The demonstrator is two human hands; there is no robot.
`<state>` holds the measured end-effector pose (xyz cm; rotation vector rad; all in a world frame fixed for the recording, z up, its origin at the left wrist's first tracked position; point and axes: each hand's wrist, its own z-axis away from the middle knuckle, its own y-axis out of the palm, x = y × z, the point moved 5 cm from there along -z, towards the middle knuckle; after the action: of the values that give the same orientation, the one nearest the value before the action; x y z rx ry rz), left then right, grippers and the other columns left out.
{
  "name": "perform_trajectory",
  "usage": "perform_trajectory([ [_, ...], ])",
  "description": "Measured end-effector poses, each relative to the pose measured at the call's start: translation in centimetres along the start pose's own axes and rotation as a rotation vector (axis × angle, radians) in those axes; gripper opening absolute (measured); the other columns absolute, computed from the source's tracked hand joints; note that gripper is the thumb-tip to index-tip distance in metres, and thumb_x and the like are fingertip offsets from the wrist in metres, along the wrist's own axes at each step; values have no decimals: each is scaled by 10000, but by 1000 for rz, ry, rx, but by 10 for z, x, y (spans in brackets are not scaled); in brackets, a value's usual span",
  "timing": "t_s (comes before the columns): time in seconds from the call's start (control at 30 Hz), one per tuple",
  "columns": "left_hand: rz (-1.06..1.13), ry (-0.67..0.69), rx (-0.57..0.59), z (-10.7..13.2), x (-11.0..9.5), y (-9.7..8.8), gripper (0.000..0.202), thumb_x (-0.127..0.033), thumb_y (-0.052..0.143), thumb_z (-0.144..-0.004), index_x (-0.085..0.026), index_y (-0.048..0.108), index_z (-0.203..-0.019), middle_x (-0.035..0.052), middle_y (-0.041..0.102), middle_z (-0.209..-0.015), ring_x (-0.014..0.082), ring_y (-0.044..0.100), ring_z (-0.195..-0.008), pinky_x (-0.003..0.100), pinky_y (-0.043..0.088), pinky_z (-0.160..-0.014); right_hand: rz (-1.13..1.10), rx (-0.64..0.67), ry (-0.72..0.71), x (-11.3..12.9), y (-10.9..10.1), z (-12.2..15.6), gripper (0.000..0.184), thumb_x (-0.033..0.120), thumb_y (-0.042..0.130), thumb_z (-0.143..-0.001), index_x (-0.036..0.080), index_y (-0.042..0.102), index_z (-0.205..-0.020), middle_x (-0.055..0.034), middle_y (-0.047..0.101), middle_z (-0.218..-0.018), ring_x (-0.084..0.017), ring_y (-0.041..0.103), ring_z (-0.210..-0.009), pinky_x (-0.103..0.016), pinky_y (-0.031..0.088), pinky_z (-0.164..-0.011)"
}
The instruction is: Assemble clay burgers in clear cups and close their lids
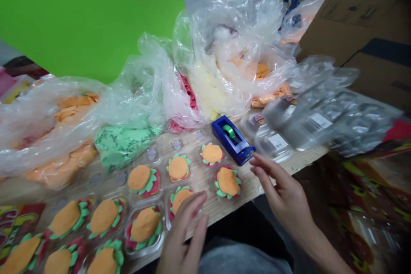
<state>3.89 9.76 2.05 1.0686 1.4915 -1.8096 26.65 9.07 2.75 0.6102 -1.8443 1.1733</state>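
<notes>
My left hand is over the near table edge, fingers stretched out and holding nothing. It partly covers a small burger-shaped piece in a clear plastic box. My right hand is also empty, its fingers extended beside the front end of a blue tape dispenser with a green roll. Between the hands, another burger-shaped piece has an orange top, green frilled edge and red layer. Several similar burgers, such as one burger in an open clear tray, stand in rows to the left.
Plastic bags hold orange pieces, green pieces and red pieces along the back. Clear lidded boxes are stacked right of the dispenser. A cardboard box stands behind them, and a green panel rises at back left.
</notes>
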Motion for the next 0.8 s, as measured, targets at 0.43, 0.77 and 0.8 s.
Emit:
perform_trajectory([
  [0.43,-279,207,135,-41,-2,59,510,-246,480,-868,-304,285,-1335,79,433,-1287,214,410,-1212,420,375,-993,-203,250,258,-48,26,34,333,239,540,-832,245,556,-1164,-68,584,-1076,-184,610,-885,-329,506,-814],
  [0.77,496,-540,49,-40,12,62,575,-407,488,-838,-203,307,-1344,95,376,-1397,206,328,-1298,353,296,-1060,-540,377,665,-57,39,27,288,380,506,-834,177,585,-1022,-19,598,-712,-158,587,-633,-293,525,-633],
  [0.8,559,-593,59,-40,11,63,612,-416,516,-820,-188,305,-1348,103,417,-1368,206,353,-1284,332,325,-1042,-553,369,672,-56,40,25,241,387,525,-822,188,588,-943,-15,587,-717,-158,577,-647,-285,521,-628],
])
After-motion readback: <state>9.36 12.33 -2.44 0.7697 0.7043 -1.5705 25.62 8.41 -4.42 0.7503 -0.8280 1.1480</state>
